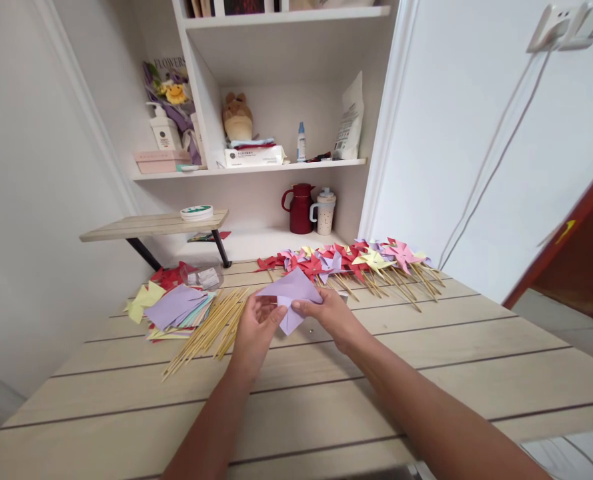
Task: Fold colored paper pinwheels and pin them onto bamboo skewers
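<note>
A purple sheet of paper [292, 288], partly folded, is held up over the middle of the table between both hands. My left hand [260, 319] pinches its lower left side, thumb on top and fingers behind. From the right, my right hand [329, 313] grips the paper with its thumb pressed near the folded centre. Left of my left hand lie many thin wooden sticks [209, 333] in a loose bundle. Beyond them is a stack of coloured paper sheets [179, 310] with a purple one on top. Finished paper pinwheels [349, 261] on sticks lie in a row behind my right hand.
A clear plastic box [203, 277] sits behind the paper stack, by a small raised wooden shelf [151, 225]. At the back stand a dark red jug [301, 210] and a speckled cup [325, 213]. The slatted wooden table [326, 413] extends toward me.
</note>
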Available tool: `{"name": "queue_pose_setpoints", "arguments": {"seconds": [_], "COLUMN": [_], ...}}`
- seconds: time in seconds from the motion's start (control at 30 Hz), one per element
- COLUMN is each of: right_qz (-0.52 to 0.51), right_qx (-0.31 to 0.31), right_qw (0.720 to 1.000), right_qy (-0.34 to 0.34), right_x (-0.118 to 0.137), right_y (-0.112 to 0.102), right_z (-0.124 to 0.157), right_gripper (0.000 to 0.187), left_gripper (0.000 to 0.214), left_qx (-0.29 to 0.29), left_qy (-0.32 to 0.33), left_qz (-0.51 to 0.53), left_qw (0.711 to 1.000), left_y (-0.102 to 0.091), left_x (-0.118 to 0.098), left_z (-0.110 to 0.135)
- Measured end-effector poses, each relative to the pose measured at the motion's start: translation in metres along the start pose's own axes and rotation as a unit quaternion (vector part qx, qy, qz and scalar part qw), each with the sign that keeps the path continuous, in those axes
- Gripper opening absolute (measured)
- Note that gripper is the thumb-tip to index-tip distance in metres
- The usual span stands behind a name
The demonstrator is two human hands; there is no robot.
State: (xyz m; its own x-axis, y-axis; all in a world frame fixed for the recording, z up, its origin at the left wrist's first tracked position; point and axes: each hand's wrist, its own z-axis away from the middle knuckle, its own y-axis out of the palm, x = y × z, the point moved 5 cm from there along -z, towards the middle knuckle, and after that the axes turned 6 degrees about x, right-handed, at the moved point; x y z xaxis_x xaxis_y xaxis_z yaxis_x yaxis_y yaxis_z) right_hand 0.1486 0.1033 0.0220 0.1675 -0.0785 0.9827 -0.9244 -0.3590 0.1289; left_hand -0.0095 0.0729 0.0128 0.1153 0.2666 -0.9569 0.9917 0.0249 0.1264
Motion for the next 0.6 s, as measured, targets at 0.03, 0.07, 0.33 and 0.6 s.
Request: {"name": "queue_pose_setpoints", "arguments": {"seconds": [0.03,0.07,0.33,0.6], "right_qz": [0.006,0.011,0.020,0.004], "right_qx": [-0.002,-0.002,0.023,0.035], "right_qw": [1.000,1.000,1.000,0.999], "right_qy": [-0.001,0.000,0.005,-0.002], "right_x": [0.0002,0.0002,-0.0014,0.0013], "right_y": [-0.0004,-0.0006,0.0029,0.0054], "right_z": [-0.0001,-0.0001,0.0016,0.0020], "right_gripper": [0.037,0.036,0.033,0.034], "left_gripper": [0.048,0.041,0.026,0.030], "left_qx": [0.007,0.008,-0.044,-0.048], "left_qy": [-0.012,-0.025,-0.059,-0.056], "left_qz": [0.003,0.001,-0.008,-0.008], "left_qw": [1.000,1.000,0.997,0.997], "left_y": [0.0011,0.0014,-0.0042,-0.0049], "left_x": [0.0006,0.0015,0.0030,0.0016], "left_z": [0.0005,0.0011,0.0038,0.0050]}}
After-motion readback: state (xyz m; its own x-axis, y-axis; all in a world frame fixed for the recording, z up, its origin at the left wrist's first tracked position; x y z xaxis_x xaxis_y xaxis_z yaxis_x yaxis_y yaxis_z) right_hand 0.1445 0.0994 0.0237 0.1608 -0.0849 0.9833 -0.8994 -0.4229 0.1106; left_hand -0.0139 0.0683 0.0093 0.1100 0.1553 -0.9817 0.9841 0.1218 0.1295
